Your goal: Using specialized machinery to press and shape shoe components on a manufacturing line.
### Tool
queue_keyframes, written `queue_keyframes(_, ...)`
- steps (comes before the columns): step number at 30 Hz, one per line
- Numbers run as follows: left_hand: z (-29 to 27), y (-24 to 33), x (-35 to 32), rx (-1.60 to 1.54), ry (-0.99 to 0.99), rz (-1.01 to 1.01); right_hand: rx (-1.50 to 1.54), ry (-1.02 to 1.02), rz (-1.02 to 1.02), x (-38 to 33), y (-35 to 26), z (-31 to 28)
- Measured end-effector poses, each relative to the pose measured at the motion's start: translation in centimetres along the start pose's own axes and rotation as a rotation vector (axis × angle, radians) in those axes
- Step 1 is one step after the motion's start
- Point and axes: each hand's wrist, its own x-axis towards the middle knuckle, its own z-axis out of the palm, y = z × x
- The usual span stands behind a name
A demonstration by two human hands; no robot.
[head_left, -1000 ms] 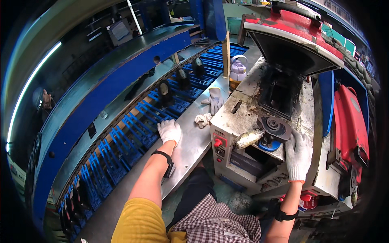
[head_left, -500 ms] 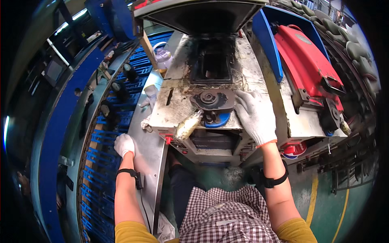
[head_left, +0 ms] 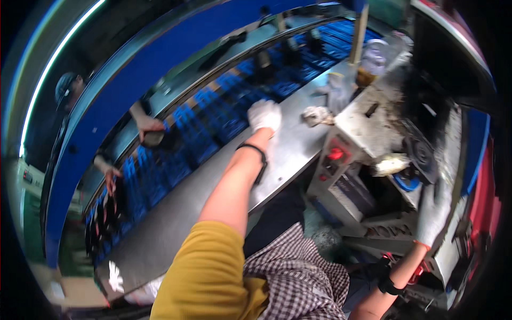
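Observation:
My left hand (head_left: 265, 116), in a white glove, rests at the far edge of a bare metal table (head_left: 290, 141), beside blue slatted conveyor bars (head_left: 229, 109). Its fingers are curled, and whatever they may hold is hidden. My right hand (head_left: 434, 205), also gloved, lies along the front right of a worn, stained machine (head_left: 354, 120) with its fingers stretched out. Just beyond it is a dark metal plate with a round boss (head_left: 421, 152). A wrapped, pale yellowish handle (head_left: 390, 164) sticks out from that plate, above a blue curved part (head_left: 407, 183).
Across the conveyor, a co-worker's hand (head_left: 149, 127) holds a dark object; the other hand (head_left: 111, 178) is lower down. A crumpled cloth (head_left: 318, 116), a grey glove (head_left: 337, 92) and a clear purplish container (head_left: 374, 56) sit near the machine. A red knob (head_left: 335, 154) projects from its front.
My view has swung left, bringing the co-worker's hands plainly into sight. My left hand has moved forward along the table edge; my right hand stays at the machine's right side.

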Motion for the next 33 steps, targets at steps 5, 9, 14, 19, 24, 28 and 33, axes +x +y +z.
queue_keyframes(5,0.7,0.6,-0.2,-0.092,0.009,-0.117,0.049,-0.076,0.041,0.5,2.0,0.0)
queue_keyframes(9,0.0,-1.7,-1.9,-0.377,0.117,-0.210,0.151,-0.108,-0.024,0.4,3.3,0.1)
queue_keyframes(14,-4.5,-17.1,-2.5,0.101,0.607,-0.562,-0.021,-0.077,0.064,0.2,5.1,0.4)
queue_keyframes(19,-6.9,-33.5,-2.0,-0.751,0.638,-1.413,-0.025,-0.095,0.120,0.4,5.9,0.3)
queue_keyframes(24,-4.2,-41.6,-1.4,-1.042,0.686,-1.541,-0.140,-0.099,0.132,0.3,4.4,0.1)
queue_keyframes(28,-5.0,-42.5,-5.9,-1.712,0.184,-0.884,0.092,-0.019,-0.029,-0.4,2.5,0.4)
queue_keyframes(33,-10.6,-34.5,-11.3,-1.898,-0.116,-0.562,0.445,0.191,0.249,-0.2,-1.4,-0.2)
